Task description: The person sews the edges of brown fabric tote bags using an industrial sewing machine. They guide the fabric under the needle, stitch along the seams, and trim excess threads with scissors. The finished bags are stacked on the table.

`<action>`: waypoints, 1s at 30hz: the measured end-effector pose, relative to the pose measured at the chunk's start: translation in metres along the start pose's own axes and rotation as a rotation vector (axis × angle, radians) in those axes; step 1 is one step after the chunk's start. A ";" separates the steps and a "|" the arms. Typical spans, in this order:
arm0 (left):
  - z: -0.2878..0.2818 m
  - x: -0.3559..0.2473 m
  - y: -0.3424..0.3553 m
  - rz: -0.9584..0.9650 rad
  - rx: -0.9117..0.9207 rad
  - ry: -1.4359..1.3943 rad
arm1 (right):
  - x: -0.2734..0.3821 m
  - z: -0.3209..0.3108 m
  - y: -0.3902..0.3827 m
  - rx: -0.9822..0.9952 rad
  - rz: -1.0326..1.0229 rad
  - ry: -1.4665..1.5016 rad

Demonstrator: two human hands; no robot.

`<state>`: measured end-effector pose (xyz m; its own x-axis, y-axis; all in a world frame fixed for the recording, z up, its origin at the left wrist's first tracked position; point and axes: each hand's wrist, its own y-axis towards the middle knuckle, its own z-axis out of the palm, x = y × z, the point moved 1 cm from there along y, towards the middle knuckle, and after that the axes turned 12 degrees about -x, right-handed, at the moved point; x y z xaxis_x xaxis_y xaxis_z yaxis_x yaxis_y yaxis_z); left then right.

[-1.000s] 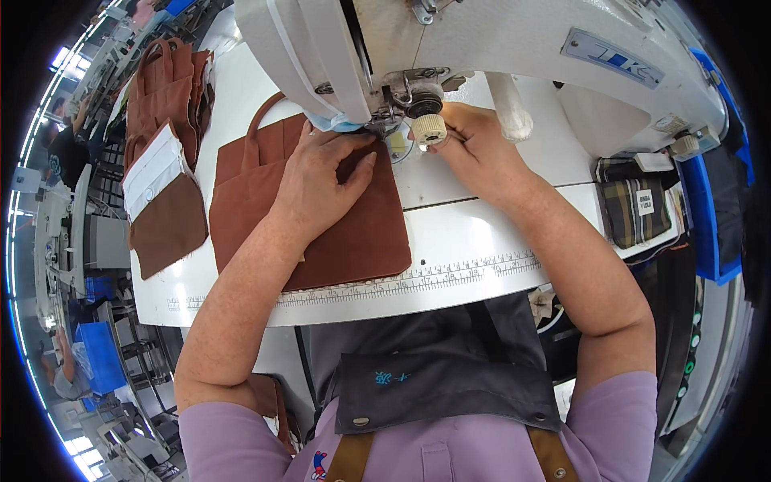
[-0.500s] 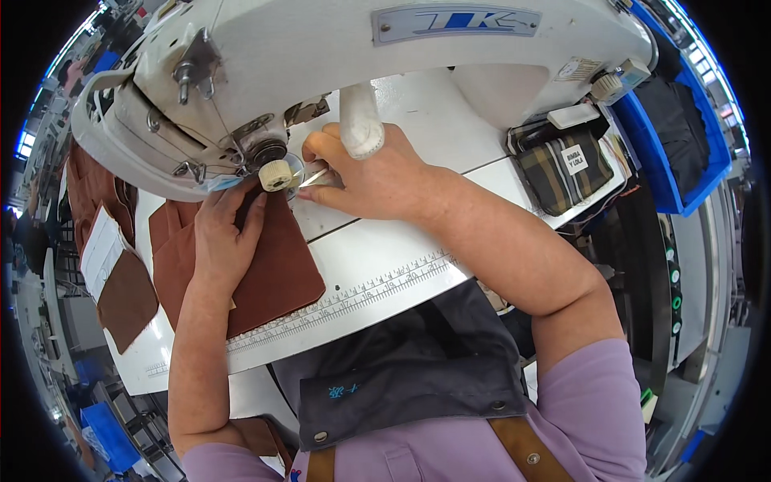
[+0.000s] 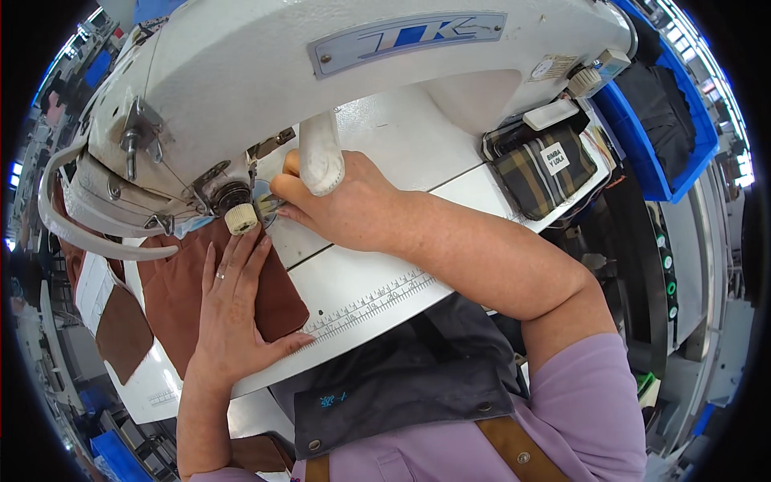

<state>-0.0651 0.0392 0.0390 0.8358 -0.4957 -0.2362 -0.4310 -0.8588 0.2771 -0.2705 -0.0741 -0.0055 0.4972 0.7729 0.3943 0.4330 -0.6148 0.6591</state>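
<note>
My left hand (image 3: 230, 309) lies flat on a reddish-brown fabric piece (image 3: 279, 293), fingers stretched toward the needle area and thumb spread to the right. The fabric lies under the head of a white sewing machine (image 3: 233, 104), and its far edge is hidden there. Beside the needle area, my right hand (image 3: 341, 205) pinches a small shiny metal tool (image 3: 271, 206) whose exact kind I cannot make out. Part of that hand is behind the machine's white padded lever (image 3: 321, 153). A cream knob (image 3: 240, 218) on the machine head sits just above my left fingertips.
A printed ruler (image 3: 377, 309) runs along the table's near edge. More brown pieces (image 3: 124, 333) with a white sheet lie at left. A plaid pouch (image 3: 542, 173) rests at right, near a blue bin (image 3: 691, 145) holding dark fabric.
My left hand has slid nearer to me and flattened, its thumb now spread out. My right hand with the metal tool stays by the needle area. The whole view has shifted slightly.
</note>
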 end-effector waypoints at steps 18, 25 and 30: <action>-0.007 0.008 -0.023 -0.182 -0.172 -0.360 | 0.001 -0.003 0.003 -0.021 -0.119 0.027; -0.006 0.015 -0.032 -0.403 -0.407 -0.804 | 0.005 -0.008 0.002 0.142 -0.028 0.076; -0.002 0.004 -0.018 -0.210 -0.297 -0.386 | 0.006 -0.005 0.002 0.144 -0.055 0.062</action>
<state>-0.0535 0.0528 0.0352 0.6835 -0.3766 -0.6253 -0.1057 -0.8987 0.4257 -0.2704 -0.0701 0.0015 0.4241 0.8115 0.4021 0.5638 -0.5840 0.5840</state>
